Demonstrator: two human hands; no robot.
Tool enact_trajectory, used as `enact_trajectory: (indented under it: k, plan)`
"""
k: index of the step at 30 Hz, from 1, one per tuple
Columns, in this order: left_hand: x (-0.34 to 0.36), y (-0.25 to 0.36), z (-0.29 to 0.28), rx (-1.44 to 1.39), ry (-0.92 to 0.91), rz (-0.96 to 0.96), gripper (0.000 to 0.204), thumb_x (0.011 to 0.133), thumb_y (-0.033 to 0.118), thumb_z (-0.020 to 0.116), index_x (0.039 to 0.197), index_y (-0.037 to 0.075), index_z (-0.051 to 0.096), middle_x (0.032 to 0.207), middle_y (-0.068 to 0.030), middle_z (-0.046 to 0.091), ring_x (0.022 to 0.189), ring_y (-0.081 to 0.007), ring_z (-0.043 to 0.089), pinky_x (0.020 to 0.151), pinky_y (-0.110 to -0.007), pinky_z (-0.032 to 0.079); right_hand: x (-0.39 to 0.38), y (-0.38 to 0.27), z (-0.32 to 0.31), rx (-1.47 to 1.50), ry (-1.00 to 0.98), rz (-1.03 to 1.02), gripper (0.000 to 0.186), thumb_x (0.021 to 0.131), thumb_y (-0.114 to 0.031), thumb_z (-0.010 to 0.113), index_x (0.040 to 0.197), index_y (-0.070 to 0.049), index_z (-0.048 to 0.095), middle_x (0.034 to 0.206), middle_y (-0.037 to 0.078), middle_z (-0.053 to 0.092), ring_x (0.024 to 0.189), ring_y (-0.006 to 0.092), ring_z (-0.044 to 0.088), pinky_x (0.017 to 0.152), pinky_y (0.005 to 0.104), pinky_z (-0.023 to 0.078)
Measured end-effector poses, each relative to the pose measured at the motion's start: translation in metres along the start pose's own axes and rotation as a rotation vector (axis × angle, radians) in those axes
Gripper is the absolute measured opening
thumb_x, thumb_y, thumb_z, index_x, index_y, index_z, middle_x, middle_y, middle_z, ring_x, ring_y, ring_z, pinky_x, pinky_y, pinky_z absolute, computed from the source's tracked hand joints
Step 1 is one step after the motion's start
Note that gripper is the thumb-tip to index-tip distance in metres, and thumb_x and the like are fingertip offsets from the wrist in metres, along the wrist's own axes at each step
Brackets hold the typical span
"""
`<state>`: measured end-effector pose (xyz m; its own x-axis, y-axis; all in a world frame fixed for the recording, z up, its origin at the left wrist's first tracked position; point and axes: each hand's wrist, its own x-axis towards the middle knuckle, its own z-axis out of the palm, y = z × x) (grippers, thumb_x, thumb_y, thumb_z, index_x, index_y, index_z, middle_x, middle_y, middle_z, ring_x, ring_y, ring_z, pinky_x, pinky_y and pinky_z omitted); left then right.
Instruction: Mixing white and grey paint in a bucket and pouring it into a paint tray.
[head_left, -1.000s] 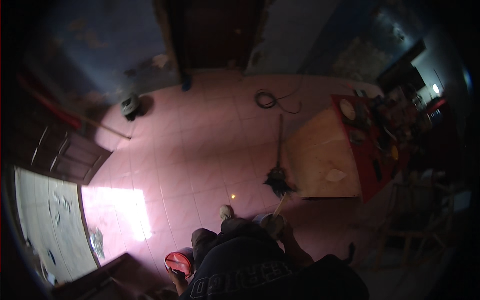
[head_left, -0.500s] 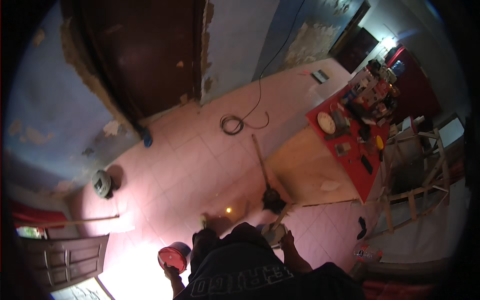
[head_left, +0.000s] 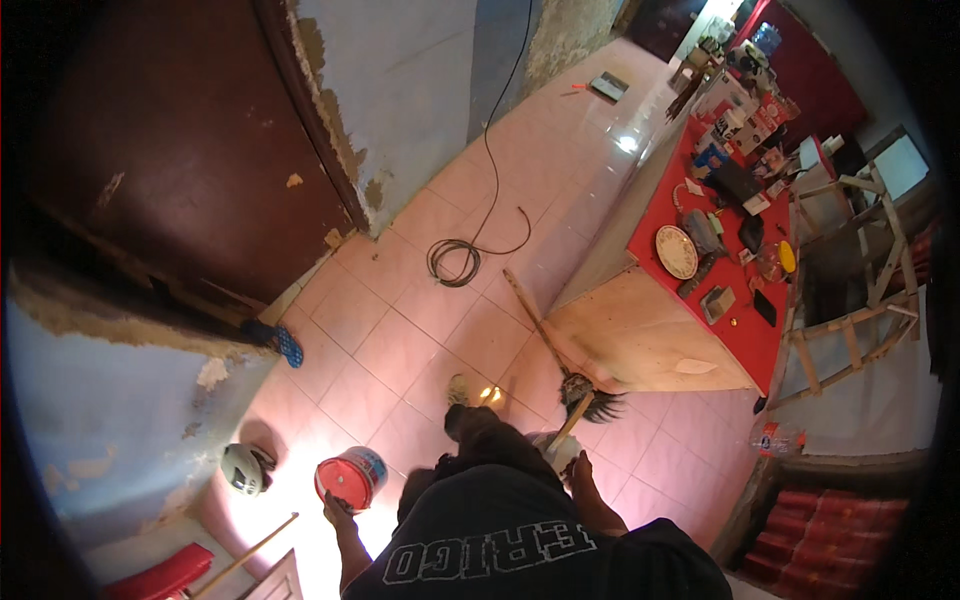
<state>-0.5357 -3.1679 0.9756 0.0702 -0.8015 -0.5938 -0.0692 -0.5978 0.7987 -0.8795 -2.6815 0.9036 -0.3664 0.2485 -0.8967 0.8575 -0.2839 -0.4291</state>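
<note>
My left hand (head_left: 340, 510) is closed at the edge of a bucket (head_left: 371, 467) with a red top and a blue-white printed side, carried beside my left leg. On the other side, my right hand (head_left: 579, 471) grips a pale round tub (head_left: 548, 447), partly hidden behind my body. A flat wooden stick (head_left: 571, 420) slants up out of the tub. Just beyond it, a broom (head_left: 541, 322) lies on the floor, its dark bristles nearest the tub.
A coiled cable (head_left: 456, 262) lies on the tiles ahead. A red-topped counter (head_left: 715, 310), cluttered with goods, stands at right beside a wooden frame (head_left: 865, 335). A helmet (head_left: 245, 470) and a blue sandal (head_left: 289, 346) lie at left, near a brown door (head_left: 180, 150).
My body has advanced and turned, so the counter, cable and broom show larger and the door sits further left. Both containers are still in my hands.
</note>
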Motion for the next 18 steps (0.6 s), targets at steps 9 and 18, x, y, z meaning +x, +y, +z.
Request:
enact_trajectory:
  k: [9,18]
  plan:
    - [0.133,0.149,0.331,0.087,-0.125,-0.133,0.040,0.095,0.037,0.066,0.069,0.016,0.044,0.055,0.0007,0.038,0.045,-0.0116,0.039,0.041,-0.027,0.034,0.060,-0.163,0.236,-0.027,0.119,-0.078,0.048,0.101,-0.055,0.044,0.078,-0.014,0.054,0.056,0.000,0.044,0.045,0.0159,0.044,0.041,0.0308,0.036]
    - [0.295,0.275,0.698,0.307,-0.291,-0.103,0.034,0.097,0.030,0.062,0.070,0.016,0.045,0.056,0.0019,0.040,0.047,-0.0115,0.041,0.047,-0.027,0.038,0.108,-0.343,0.506,-0.077,0.172,-0.200,0.048,0.100,-0.055,0.049,0.077,-0.013,0.054,0.055,-0.001,0.044,0.045,0.0139,0.043,0.043,0.0301,0.033]
